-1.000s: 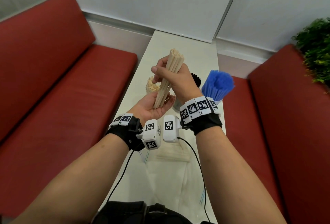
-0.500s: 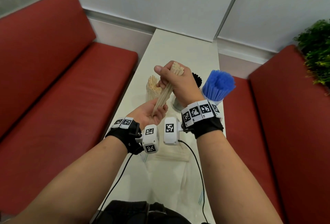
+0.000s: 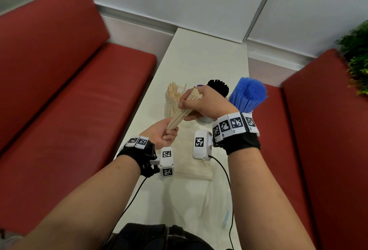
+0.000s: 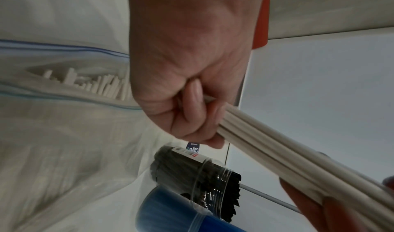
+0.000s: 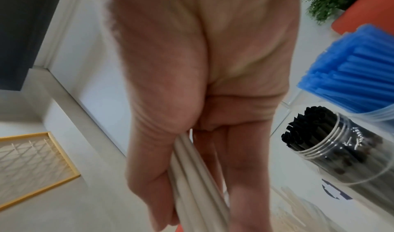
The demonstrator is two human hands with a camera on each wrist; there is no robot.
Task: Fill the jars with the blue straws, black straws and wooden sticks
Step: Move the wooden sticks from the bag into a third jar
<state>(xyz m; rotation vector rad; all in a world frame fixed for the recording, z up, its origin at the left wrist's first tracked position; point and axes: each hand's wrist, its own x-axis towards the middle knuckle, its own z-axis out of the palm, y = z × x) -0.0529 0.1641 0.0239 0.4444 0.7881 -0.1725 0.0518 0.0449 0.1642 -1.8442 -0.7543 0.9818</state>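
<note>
A bundle of pale wooden sticks [image 3: 184,110] is held slanted above the white table [image 3: 199,64]. My right hand [image 3: 196,102] grips its upper part; my left hand [image 3: 166,133] is curled round its lower end. The left wrist view shows the sticks [image 4: 277,144] running out of my left hand [image 4: 198,117]; the right wrist view shows the sticks [image 5: 192,185] in my right hand [image 5: 181,159]. Just behind the bundle stands a clear jar with sticks [image 3: 173,98]. A jar of black straws [image 3: 218,87] and a jar of blue straws [image 3: 249,96] stand to its right.
A clear zip bag holding more sticks [image 3: 193,168] lies on the table under my wrists, and another clear bag [image 3: 215,210] lies nearer me. Red benches [image 3: 69,90] flank the narrow table. A green plant [image 3: 356,58] is at the far right.
Both hands have lowered the stick bundle and tilted it from near upright to a slant. My left hand has closed round its lower end.
</note>
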